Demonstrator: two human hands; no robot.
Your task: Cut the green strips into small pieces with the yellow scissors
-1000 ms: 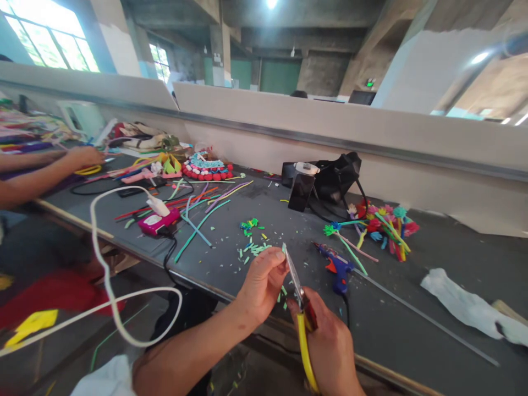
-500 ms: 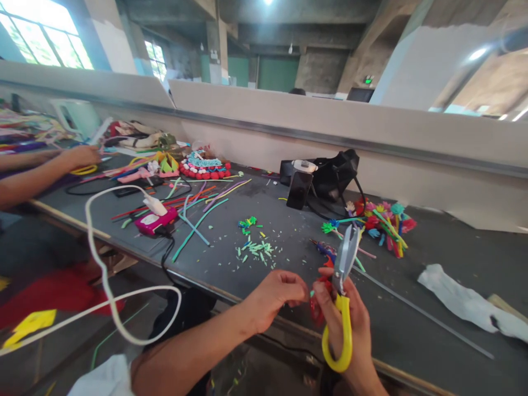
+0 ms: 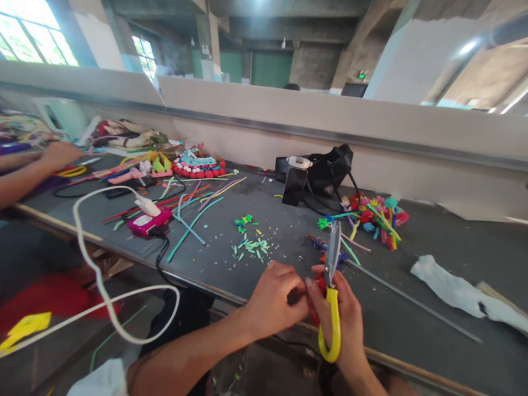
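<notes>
My right hand [image 3: 344,316] is wrapped round yellow-handled scissors [image 3: 333,313], their blades pointing up and away. A small red piece [image 3: 315,297] shows between my two hands, partly covered by the right fingers. My left hand [image 3: 282,297] is closed in a pinch against the right fingertips; what it grips is hidden. Just beyond the hands, a blue and red item [image 3: 319,243] lies on the dark table [image 3: 231,280]. Small green cut pieces [image 3: 252,247] are scattered to the left of it.
A pink power adapter [image 3: 149,221] with a white cable, coloured sticks [image 3: 193,228], a phone [image 3: 294,186], a black bag [image 3: 332,170], colourful flowers [image 3: 377,217] and a white cloth [image 3: 447,286] lie around. Another person's hand [image 3: 60,155] is at far left.
My left hand has closed in against the right fingers, where a small gap showed before. The scissors stand more upright. The view has shifted slightly.
</notes>
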